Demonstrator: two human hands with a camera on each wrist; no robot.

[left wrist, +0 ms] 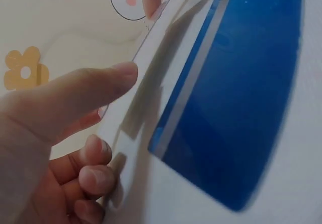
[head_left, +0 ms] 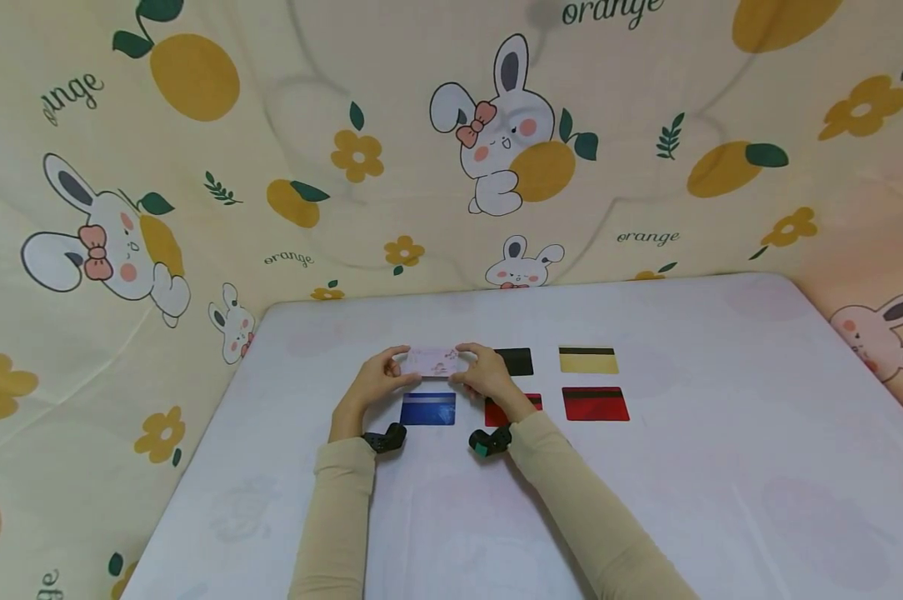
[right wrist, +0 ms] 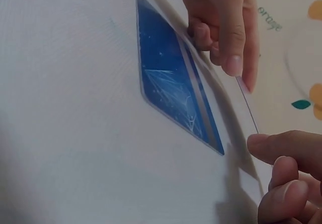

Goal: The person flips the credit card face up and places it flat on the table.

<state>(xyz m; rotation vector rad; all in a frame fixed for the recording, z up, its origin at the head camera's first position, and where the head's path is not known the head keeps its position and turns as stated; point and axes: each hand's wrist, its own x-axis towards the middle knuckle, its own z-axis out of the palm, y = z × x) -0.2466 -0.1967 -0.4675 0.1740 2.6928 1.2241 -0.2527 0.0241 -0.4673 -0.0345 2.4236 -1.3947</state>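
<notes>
A pale pink card (head_left: 431,362) with a small print is pinched at both short ends. My left hand (head_left: 379,379) grips its left end between thumb and fingers, and my right hand (head_left: 489,372) grips the right end. From the left wrist view the card shows edge-on, over a shadow on the white cloth. Right below it on the table lies a blue card (head_left: 427,409) with a grey stripe, seen close up in the left wrist view. Partly behind my right hand and wrist are a black card (head_left: 518,362) and a red card (head_left: 532,402).
To the right lie a gold card (head_left: 588,360) with a dark stripe and another red card (head_left: 596,404), making two rows. A white cloth covers the table (head_left: 721,483). Behind it hangs a patterned curtain (head_left: 391,75) with rabbits and oranges.
</notes>
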